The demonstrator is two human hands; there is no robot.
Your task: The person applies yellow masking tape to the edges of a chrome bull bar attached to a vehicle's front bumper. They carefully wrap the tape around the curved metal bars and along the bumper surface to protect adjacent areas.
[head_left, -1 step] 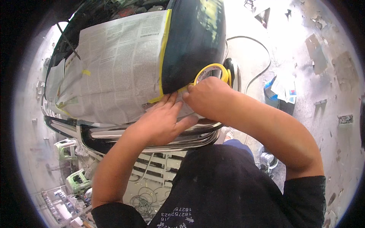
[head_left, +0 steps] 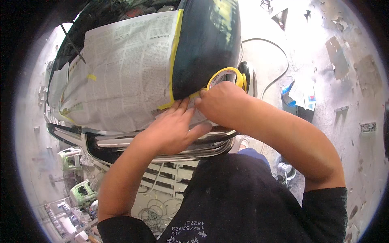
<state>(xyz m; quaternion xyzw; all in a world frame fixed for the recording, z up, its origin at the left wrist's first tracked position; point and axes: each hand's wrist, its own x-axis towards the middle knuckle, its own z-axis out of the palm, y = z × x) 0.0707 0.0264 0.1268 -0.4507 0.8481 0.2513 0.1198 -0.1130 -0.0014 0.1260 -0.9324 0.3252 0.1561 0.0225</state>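
A sheet of newspaper (head_left: 125,69) lies over the front of a dark vehicle body, its right edge fixed by yellow masking tape (head_left: 175,56). My left hand (head_left: 172,127) rests on the newspaper's lower right corner, fingers outstretched and the thumb apart. Beside it, my right hand (head_left: 223,103) is closed with the fingertips pinching a short strip of the tape along the lower edge of a dark green panel (head_left: 204,48). The yellow tape roll (head_left: 214,78) stands just behind my right knuckles, partly hidden by the hand.
Chrome trim (head_left: 202,146) runs along the vehicle's front, close to my body. Green stools (head_left: 83,193) and a coiled cable (head_left: 152,216) are on the floor at lower left. To the right are a hose (head_left: 285,52), a blue can (head_left: 287,95) with papers and a metal can (head_left: 285,170).
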